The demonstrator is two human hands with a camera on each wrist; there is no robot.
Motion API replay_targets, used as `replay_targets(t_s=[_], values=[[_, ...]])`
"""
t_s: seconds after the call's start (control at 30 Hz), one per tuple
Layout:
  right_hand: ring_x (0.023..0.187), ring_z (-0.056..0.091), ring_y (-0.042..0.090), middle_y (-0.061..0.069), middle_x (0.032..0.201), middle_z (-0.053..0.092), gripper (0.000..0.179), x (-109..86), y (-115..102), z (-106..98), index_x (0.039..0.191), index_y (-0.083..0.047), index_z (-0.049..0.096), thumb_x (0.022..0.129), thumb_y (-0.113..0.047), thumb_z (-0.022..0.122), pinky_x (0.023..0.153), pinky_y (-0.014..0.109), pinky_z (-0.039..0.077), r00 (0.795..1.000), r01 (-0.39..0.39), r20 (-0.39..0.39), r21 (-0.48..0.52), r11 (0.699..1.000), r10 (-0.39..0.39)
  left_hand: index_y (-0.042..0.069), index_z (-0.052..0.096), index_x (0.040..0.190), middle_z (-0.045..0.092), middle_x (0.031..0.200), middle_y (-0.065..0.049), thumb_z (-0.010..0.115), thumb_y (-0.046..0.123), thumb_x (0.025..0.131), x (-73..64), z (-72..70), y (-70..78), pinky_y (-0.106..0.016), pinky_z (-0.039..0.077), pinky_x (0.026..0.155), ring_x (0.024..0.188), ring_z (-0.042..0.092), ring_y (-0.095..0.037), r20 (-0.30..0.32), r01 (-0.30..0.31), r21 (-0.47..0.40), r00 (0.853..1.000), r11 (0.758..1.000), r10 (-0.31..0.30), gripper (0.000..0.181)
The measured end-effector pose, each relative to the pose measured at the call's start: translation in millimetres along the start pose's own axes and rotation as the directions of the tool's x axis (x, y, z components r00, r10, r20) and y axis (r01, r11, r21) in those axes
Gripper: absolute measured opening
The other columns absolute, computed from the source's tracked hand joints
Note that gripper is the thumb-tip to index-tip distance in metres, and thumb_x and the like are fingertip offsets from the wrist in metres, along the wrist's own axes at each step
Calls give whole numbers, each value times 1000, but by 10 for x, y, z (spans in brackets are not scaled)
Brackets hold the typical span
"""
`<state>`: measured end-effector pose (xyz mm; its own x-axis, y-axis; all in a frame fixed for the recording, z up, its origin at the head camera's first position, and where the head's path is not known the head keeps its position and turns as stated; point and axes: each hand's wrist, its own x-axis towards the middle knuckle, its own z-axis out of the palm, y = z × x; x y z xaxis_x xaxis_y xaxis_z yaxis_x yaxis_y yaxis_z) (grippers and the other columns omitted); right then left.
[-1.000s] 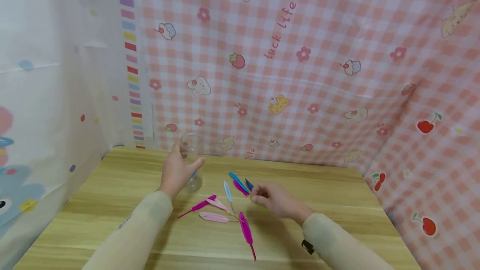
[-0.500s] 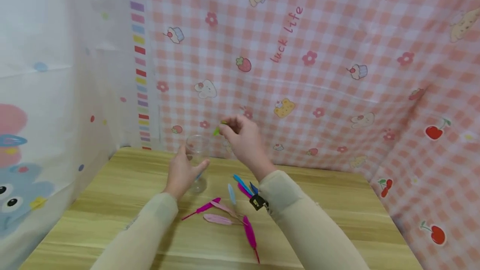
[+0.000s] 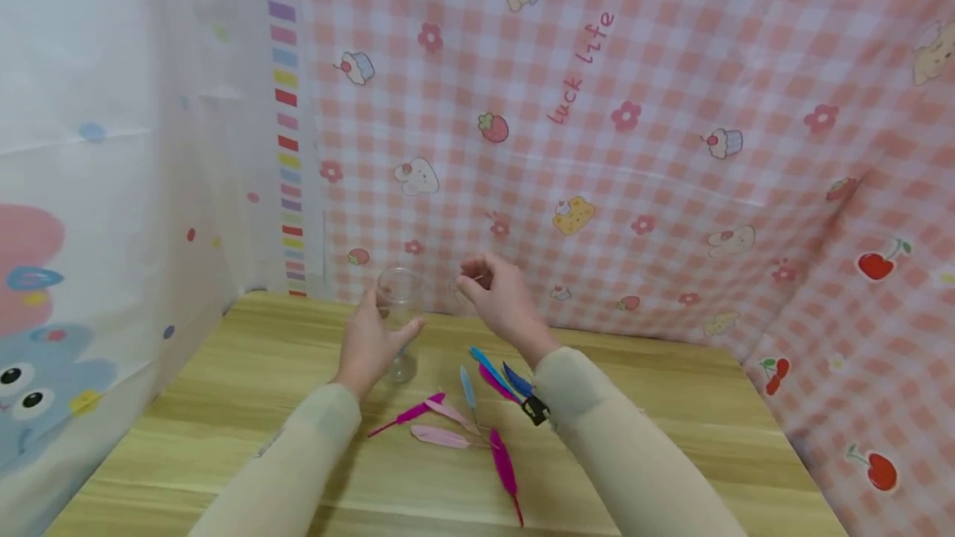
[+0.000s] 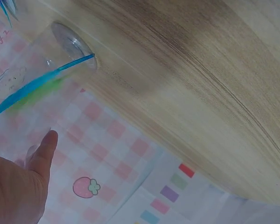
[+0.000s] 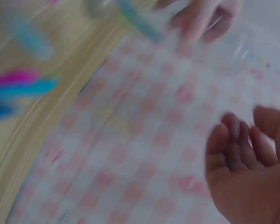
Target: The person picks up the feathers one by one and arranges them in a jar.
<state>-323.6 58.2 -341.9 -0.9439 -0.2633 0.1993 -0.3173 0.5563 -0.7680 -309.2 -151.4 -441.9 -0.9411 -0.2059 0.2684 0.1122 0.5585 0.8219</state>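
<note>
Head view, left hand: the left hand [image 3: 370, 345] is gripping a tall, clear, see-through cup [image 3: 399, 312], fingers and thumb spreading around its sides. Cup is standing upright toward the back of the wood-grain bench [image 3: 246, 371].
Head view, right hand: the right hand [image 3: 507, 297] is hovering just right of the cup, apart from it, fingers curving loosely.
Head view, loose feathers: a sky-blue feather [image 3: 485, 364], a dark-blue feather [image 3: 516, 379] and a short magenta feather [image 3: 496, 383] are clustering near the right sleeve. A pale-blue feather [image 3: 467, 388], two pale-pink feathers [image 3: 440, 436] and two long magenta feathers [image 3: 503, 462] are lying nearer the front.
Head view, right cuff: a small black clip [image 3: 534, 411] is hanging by the cream sleeve [image 3: 634, 446].
Left wrist view, cup: a bright blue feather [image 4: 42, 80] is slanting inside, a blurred green feather [image 4: 44, 93] showing beside it. Part of the left hand is showing lower left.
Right wrist view, fingers: the right fingers [image 5: 218, 149] are bending, thumb standing apart, holding nothing visible; blurred feathers are lying on the bench at left.
</note>
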Motion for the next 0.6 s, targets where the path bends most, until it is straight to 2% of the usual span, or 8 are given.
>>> replay_targets(t_s=[0.07, 0.13, 0.23, 0.3, 0.37, 0.43, 0.53, 0.6], values=[[106, 70, 21, 6, 118, 75, 22, -72, 207, -128, 124, -11, 71, 106, -24, 70, 90, 39, 62, 996, -8, 88, -107, 994, 18, 0, 46, 145, 64, 141, -29, 87, 37, 91, -3, -8, 6, -60, 54, 111, 133, 63, -48, 15, 12, 2, 1000, 1000, -12, 77], [103, 70, 20, 6, 114, 75, 22, -188, 438, -212, 122, -9, 72, 105, -22, 71, 91, 40, 61, 980, 4, 194, -224, 975, 41, 0, 45, 146, 64, 142, -28, 86, 38, 91, 0, -14, 6, -60, 54, 112, 134, 62, -48, 24, 18, 6, 1000, 1000, -18, 78], [100, 69, 18, 4, 109, 75, 20, -429, 767, -220, 118, -7, 74, 102, -21, 74, 92, 43, 62, 935, 46, 345, -357, 933, 86, -1, 42, 150, 63, 143, -29, 86, 38, 91, 11, -28, 17, -61, 54, 112, 134, 62, -48, 27, 11, 15, 1000, 1000, -12, 83], [100, 69, 18, 3, 108, 75, 24, -599, 939, -159, 118, -7, 74, 100, -22, 77, 94, 45, 62, 903, 58, 411, -398, 916, 122, -1, 41, 152, 62, 144, -29, 86, 38, 91, 20, -36, 23, -61, 54, 111, 133, 63, -48, 25, 3, 18, 1000, 1000, -3, 85], [100, 69, 19, 3, 107, 75, 29, -744, 1057, -76, 119, -7, 73, 98, -24, 80, 96, 47, 61, 880, 68, 454, -417, 907, 142, -1, 40, 154, 62, 144, -29, 86, 38, 91, 24, -40, 26, -62, 55, 110, 132, 63, -49, 19, -6, 21, 1000, 1000, 5, 87], [102, 69, 19, 2, 108, 74, 37, -850, 1130, 5, 123, -8, 72, 95, -29, 83, 98, 48, 61, 866, 77, 474, -440, 895, 158, -1, 40, 154, 62, 145, -29, 86, 37, 92, 24, -39, 24, -62, 55, 110, 132, 63, -48, 18, -11, 20, 1000, 1000, 11, 87], [102, 67, 15, -2, 108, 71, 50, -951, 1175, 100, 126, -11, 69, 89, -39, 88, 98, 45, 60, 866, 69, 466, -475, 877, 184, -1, 41, 152, 63, 144, -29, 86, 36, 92, 10, -29, 18, -61, 55, 110, 132, 64, -48, 20, -12, 17, 1000, 1000, 12, 84], [95, 63, 12, -4, 102, 68, 51, -990, 1194, 145, 123, -13, 69, 87, -42, 90, 91, 39, 59, 870, 74, 456, -495, 866, 186, -1, 43, 150, 63, 143, -29, 85, 36, 93, -2, -16, 15, -61, 55, 111, 133, 63, -48, 26, -8, 12, 1000, 1000, 8, 80]])
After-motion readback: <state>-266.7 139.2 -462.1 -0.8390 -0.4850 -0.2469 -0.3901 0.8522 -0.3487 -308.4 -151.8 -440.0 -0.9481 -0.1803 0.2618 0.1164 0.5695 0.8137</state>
